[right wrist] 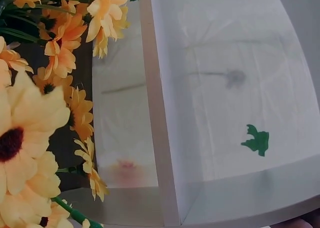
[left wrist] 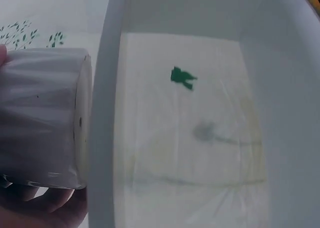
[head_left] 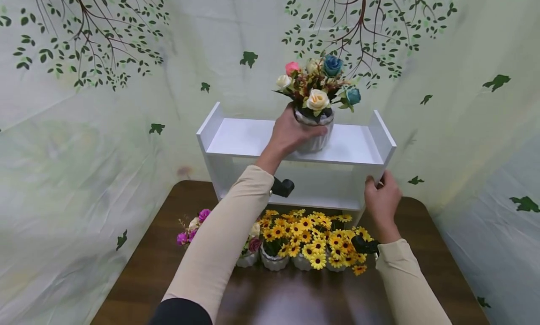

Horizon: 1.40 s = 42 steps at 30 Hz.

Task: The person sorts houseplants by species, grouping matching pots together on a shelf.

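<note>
Pale leaf-printed fabric point(head_left: 177, 86) is hung behind a dark brown wooden table point(head_left: 147, 250). White two-tier shelf point(head_left: 249, 132) is set on table; yellow daisy-like flowers point(head_left: 305, 236) in whitish round pots point(head_left: 274, 263) are lined up in front. Whitish ribbed pot of pink, cream and blue roses point(head_left: 317, 100) is held by left hand point(head_left: 293, 130) above shelf's top board; contact can't be told. Shelf's right side is gripped by right hand point(head_left: 384, 198).
</note>
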Tool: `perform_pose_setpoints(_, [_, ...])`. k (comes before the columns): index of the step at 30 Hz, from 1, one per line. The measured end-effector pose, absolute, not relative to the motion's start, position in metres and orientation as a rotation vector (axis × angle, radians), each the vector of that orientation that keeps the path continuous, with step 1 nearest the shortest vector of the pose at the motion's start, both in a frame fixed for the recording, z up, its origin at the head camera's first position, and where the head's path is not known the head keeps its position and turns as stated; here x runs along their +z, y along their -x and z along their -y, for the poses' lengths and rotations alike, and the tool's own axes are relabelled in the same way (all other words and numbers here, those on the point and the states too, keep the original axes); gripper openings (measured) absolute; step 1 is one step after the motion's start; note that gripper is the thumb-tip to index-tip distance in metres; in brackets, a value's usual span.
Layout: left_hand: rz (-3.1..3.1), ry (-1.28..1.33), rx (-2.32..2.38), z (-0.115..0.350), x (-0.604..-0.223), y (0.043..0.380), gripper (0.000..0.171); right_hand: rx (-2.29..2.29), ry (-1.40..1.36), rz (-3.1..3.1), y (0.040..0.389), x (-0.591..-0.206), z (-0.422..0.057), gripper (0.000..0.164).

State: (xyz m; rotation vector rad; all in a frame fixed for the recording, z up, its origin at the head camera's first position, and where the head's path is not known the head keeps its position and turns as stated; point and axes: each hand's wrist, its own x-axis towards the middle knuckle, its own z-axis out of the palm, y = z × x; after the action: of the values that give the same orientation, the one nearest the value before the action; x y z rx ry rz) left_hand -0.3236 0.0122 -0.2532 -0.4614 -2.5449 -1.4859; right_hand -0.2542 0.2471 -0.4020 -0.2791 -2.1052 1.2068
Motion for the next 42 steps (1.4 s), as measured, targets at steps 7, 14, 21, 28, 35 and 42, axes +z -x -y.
perform_pose_setpoints(7, [2.572, 0.527, -1.47, -0.056, -0.261, 0.323, 0.102, 1.191, 0.314, 2.099, 0.249, -0.403, -0.251, 0.03])
perform_pose_setpoints(14, [2.587, 0.526, -1.403, -0.088, -0.263, 0.32, 0.1, 1.154, 0.327, 2.103, 0.252, -0.404, -0.248, 0.028])
perform_pose_setpoints(21, [2.582, 0.514, -1.391, -0.114, -0.261, 0.314, 0.095, 1.104, 0.357, 2.098, 0.253, -0.406, -0.248, 0.026])
perform_pose_setpoints(28, [2.54, 0.484, -1.449, -0.123, -0.267, 0.314, 0.091, 1.112, 0.33, 2.085, 0.256, -0.406, -0.244, 0.024])
perform_pose_setpoints(35, [2.638, 0.542, -1.396, -0.101, -0.268, 0.302, 0.113, 1.149, 0.328, 2.115, 0.257, -0.406, -0.244, 0.026])
perform_pose_setpoints(42, [2.405, 0.69, -1.203, 0.001, -0.286, 0.256, 0.062, 1.232, 0.368, 2.101, 0.257, -0.406, -0.248, 0.026])
